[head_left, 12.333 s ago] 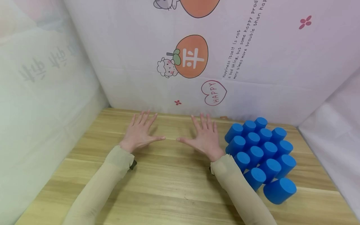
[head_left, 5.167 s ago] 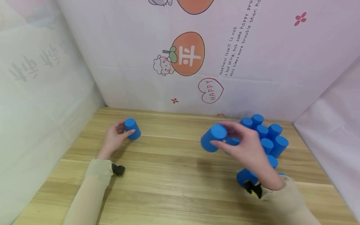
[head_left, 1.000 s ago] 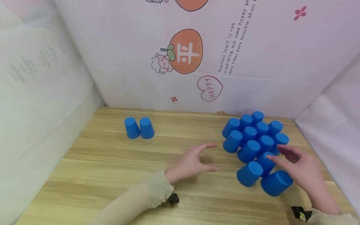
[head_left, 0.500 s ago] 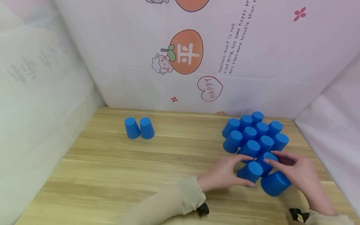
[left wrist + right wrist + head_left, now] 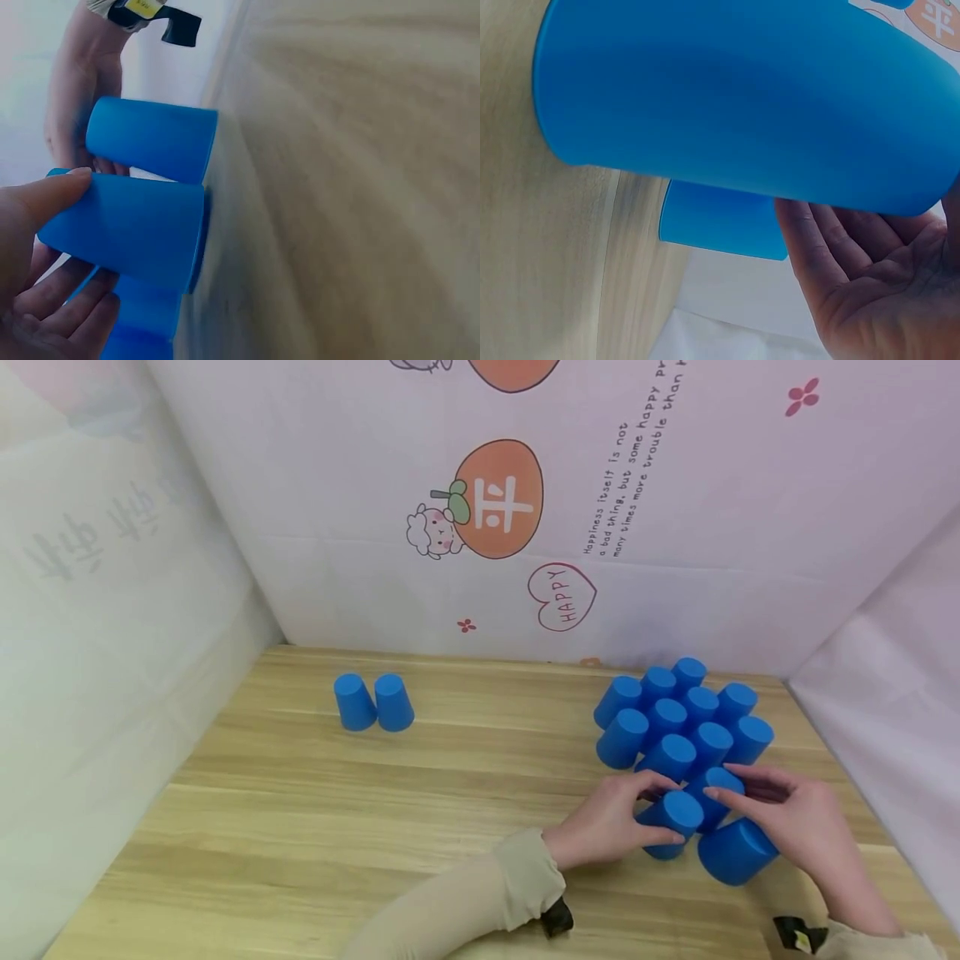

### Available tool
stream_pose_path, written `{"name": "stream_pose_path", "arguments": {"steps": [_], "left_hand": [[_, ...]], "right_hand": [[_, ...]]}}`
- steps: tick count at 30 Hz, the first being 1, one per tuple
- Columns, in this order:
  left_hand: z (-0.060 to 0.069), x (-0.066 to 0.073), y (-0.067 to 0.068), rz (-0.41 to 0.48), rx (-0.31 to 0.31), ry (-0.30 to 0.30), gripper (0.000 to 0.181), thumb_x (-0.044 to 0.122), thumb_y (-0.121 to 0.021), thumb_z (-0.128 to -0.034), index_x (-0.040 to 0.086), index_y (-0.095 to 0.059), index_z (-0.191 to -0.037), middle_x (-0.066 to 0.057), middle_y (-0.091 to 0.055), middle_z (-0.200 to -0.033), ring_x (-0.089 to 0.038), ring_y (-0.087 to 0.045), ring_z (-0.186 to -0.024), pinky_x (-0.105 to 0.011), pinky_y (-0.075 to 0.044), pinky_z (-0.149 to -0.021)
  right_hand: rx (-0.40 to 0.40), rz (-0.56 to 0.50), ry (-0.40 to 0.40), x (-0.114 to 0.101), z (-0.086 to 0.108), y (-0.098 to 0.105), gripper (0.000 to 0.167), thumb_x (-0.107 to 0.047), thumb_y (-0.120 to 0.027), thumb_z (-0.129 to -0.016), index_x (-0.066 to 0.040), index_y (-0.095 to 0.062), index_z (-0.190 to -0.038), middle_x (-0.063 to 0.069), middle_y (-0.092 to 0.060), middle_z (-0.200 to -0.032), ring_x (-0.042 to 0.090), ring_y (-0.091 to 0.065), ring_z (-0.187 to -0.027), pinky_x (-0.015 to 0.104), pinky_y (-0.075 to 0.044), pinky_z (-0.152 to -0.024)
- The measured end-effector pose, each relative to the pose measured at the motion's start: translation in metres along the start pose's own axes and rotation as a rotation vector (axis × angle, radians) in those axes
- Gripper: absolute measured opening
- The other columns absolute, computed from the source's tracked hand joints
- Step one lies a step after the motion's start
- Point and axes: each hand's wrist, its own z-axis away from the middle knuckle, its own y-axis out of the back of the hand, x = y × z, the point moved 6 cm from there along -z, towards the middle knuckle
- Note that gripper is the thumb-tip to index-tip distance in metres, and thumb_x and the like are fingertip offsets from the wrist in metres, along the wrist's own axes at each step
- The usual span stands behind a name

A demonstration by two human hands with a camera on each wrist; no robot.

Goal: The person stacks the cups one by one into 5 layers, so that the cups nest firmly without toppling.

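Observation:
My left hand [image 5: 600,824] pinches an upside-down blue plastic cup [image 5: 683,812] at the near left of the cup group, thumb on the near side. In the left wrist view its thumb presses the wall of that cup [image 5: 127,225] and the fingers curl beneath. My right hand [image 5: 813,818] holds the neighbouring blue cup [image 5: 727,783] between thumb and fingers near its top. A nearer blue cup [image 5: 737,853] stands just below the right hand. A large blue cup [image 5: 727,97] hides part of the right hand's grip in the right wrist view.
Several more upside-down blue cups [image 5: 667,716] stand close together behind the hands. Two blue cups, one at left [image 5: 355,702] and its neighbour [image 5: 394,702], stand side by side at the back left of the wooden table [image 5: 300,827]. A printed cloth [image 5: 360,543] hangs behind.
Two cups went from the right group to the back left earlier. In the last second my left hand moved right and took hold of a cup; my right hand closed on the one beside it.

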Motion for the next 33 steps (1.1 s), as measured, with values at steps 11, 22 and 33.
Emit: {"name": "stream_pose_path", "arguments": {"steps": [11,22,33], "left_hand": [[0.011,-0.007,0.046,0.056,0.140,-0.005,0.047,0.025,-0.082,-0.0890,0.015,-0.056,-0.127,0.007,-0.064,-0.123,0.000,-0.059,-0.111,-0.024,-0.049,-0.097],[0.034,-0.032,0.108,0.058,0.287,0.063,0.051,0.029,-0.083,-0.0881,0.016,-0.061,-0.132,0.007,-0.067,-0.124,-0.008,-0.062,-0.112,-0.039,-0.052,-0.098],[0.057,-0.052,0.173,-0.055,0.406,0.130,0.054,0.026,-0.086,-0.0854,0.011,-0.061,-0.131,-0.001,-0.067,-0.126,-0.016,-0.061,-0.116,-0.043,-0.049,-0.102]], "right_hand": [[-0.009,0.017,-0.016,0.001,0.000,-0.001,0.072,-0.054,-0.078,-0.086,0.002,-0.067,-0.129,0.031,-0.063,-0.125,0.045,-0.068,-0.104,0.022,-0.057,-0.062],[-0.016,0.029,-0.022,0.003,-0.001,-0.002,0.073,-0.055,-0.078,-0.086,0.002,-0.067,-0.129,0.033,-0.062,-0.127,0.046,-0.067,-0.105,0.030,-0.060,-0.064],[-0.024,0.035,-0.034,0.004,-0.001,-0.001,0.074,-0.056,-0.077,-0.086,0.002,-0.067,-0.130,0.033,-0.061,-0.128,0.046,-0.066,-0.106,0.036,-0.061,-0.067]]}}
